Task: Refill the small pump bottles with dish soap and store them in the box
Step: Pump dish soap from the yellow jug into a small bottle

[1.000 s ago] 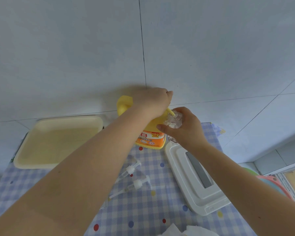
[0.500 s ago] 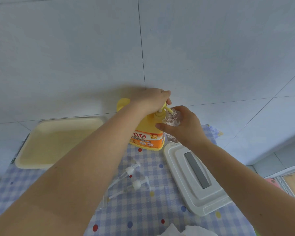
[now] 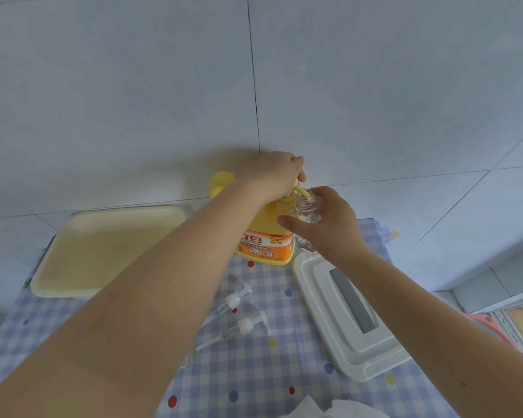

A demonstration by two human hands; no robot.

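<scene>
Fingers of the left hand (image 3: 271, 173) curl on the dish soap jug (image 3: 266, 233) pump, right hand (image 3: 323, 221) gripping a small bottle (image 3: 307, 208) beside a white box (image 3: 351, 312).

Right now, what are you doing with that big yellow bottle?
A person is filling a little bottle with dish soap. The left hand presses down on the pump of the big yellow soap bottle, and the right hand holds a small clear bottle with its open neck under the spout. Two pump tops lie loose on the checked tablecloth, waiting to go back on. A white box lid sits to the right, and a cream tray to the left.
</scene>
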